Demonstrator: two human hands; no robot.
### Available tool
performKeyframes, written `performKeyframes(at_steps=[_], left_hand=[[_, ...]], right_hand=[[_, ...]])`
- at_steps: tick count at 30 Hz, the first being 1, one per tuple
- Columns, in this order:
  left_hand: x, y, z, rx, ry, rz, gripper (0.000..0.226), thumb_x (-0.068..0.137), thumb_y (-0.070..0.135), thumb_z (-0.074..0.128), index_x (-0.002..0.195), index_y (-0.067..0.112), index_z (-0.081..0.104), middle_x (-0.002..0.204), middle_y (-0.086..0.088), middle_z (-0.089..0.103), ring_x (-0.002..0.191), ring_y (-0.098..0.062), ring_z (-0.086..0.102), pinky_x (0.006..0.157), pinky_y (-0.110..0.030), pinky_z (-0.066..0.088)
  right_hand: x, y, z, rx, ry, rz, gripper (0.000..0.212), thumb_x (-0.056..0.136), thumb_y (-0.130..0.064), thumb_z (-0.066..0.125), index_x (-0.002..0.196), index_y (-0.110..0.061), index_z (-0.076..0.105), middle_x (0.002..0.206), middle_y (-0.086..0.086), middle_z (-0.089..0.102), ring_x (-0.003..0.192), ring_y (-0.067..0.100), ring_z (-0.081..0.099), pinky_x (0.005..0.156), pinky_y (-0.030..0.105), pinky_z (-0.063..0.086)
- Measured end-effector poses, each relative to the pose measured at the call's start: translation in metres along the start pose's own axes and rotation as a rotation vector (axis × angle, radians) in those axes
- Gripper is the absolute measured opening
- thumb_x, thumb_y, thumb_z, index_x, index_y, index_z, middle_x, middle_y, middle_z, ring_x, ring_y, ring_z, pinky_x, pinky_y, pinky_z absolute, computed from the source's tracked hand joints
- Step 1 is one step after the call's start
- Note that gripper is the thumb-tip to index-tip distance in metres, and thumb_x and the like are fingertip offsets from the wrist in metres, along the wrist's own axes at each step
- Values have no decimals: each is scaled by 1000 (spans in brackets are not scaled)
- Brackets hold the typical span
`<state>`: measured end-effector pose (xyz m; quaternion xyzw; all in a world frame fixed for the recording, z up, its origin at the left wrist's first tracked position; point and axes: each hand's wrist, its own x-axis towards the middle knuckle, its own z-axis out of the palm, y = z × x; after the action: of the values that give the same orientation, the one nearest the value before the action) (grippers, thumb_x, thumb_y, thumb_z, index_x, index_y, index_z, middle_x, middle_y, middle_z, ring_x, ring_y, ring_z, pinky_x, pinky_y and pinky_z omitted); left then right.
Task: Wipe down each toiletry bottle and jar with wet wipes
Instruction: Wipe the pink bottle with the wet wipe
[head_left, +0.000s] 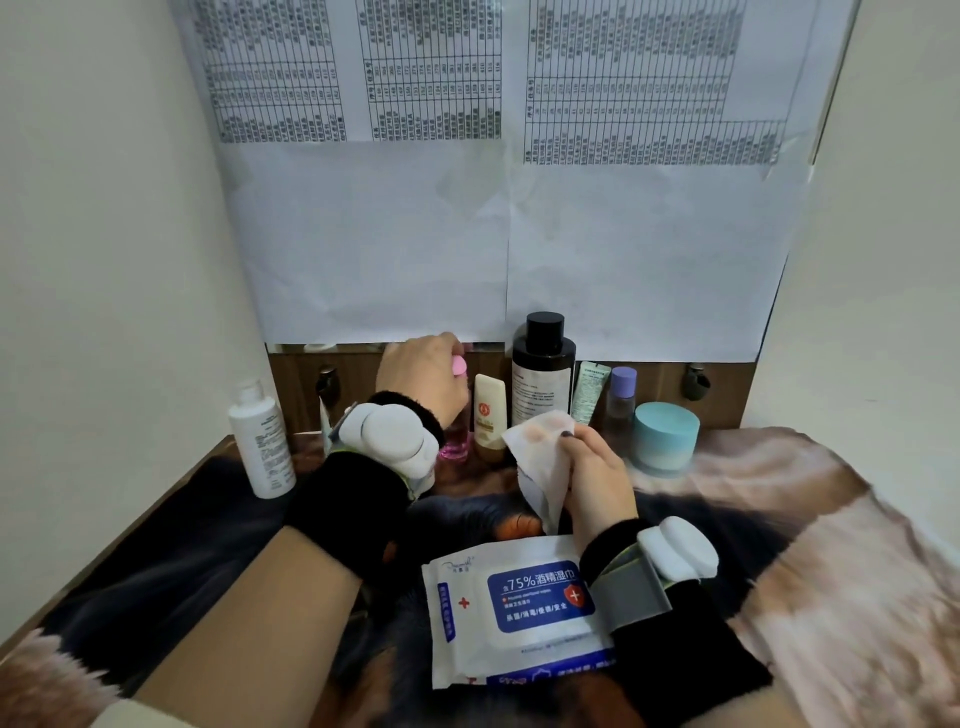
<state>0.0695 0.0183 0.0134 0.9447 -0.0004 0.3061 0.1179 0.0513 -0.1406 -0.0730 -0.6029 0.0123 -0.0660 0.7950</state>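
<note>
Pink-capped and standing at twelve o'clock on the table, the pink bottle (457, 441) has the left hand (423, 382) wrapped around its top. At one o'clock from the wipes pack (514, 608), the right hand (597, 470) pinches a stained wet wipe (543, 457), just before the cream tube (489, 415) and black-capped bottle (543, 369). At two o'clock sits a teal jar (666, 436).

Toiletries stand upright in a row along the back of the surface: a white bottle (261, 441) far left, apart from the rest; a pink bottle (457, 441), pink-capped; a cream tube (489, 415); a tall dark bottle (543, 371) with black cap; a pale green tube (591, 392); a small purple-capped bottle (620, 402); a teal-lidded jar (666, 436). A stained white wet wipe (543, 457) hangs crumpled in front. The wipes pack (514, 608) lies flat nearest the viewer.
</note>
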Motion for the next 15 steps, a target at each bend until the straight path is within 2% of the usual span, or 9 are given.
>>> performKeyframes(at_steps=[4, 7, 10, 13, 15], left_hand=[[-18, 6, -3, -114, 84, 65, 24, 84, 20, 61, 107, 17, 66, 104, -5, 70, 102, -28, 60, 90, -35, 41], [-30, 10, -2, -254, 183, 71, 25, 82, 23, 66, 106, 18, 68, 101, -3, 71, 98, -24, 61, 86, -34, 44], [-42, 14, 5, -471, 208, 28, 26, 78, 21, 71, 104, 20, 70, 95, -1, 71, 88, -19, 63, 84, -35, 51], [-49, 16, 16, -665, 154, 12, 29, 79, 20, 72, 107, 20, 69, 97, 0, 70, 86, -13, 64, 83, -29, 53], [-52, 15, 20, -750, 159, 13, 29, 80, 17, 70, 109, 17, 68, 100, 1, 70, 90, -10, 64, 81, -22, 53]], right_hand=[[2, 3, 2, 25, -34, -22, 19, 84, -19, 51, 87, -22, 69, 113, 19, 65, 117, 38, 55, 108, 54, 37], [-2, -2, 3, 86, -94, -84, 24, 89, -17, 49, 104, -19, 68, 119, 17, 64, 120, 34, 55, 109, 53, 37], [-13, -10, 8, 49, -153, -202, 28, 83, -28, 53, 104, -33, 70, 122, 8, 65, 120, 25, 57, 108, 51, 39], [-21, -12, 9, -43, -218, -321, 30, 88, -26, 50, 110, -35, 68, 123, -5, 66, 122, 14, 56, 108, 41, 41], [-22, -11, 9, -101, -268, -378, 30, 94, -19, 48, 118, -29, 63, 125, -11, 63, 122, 2, 53, 105, 24, 41]])
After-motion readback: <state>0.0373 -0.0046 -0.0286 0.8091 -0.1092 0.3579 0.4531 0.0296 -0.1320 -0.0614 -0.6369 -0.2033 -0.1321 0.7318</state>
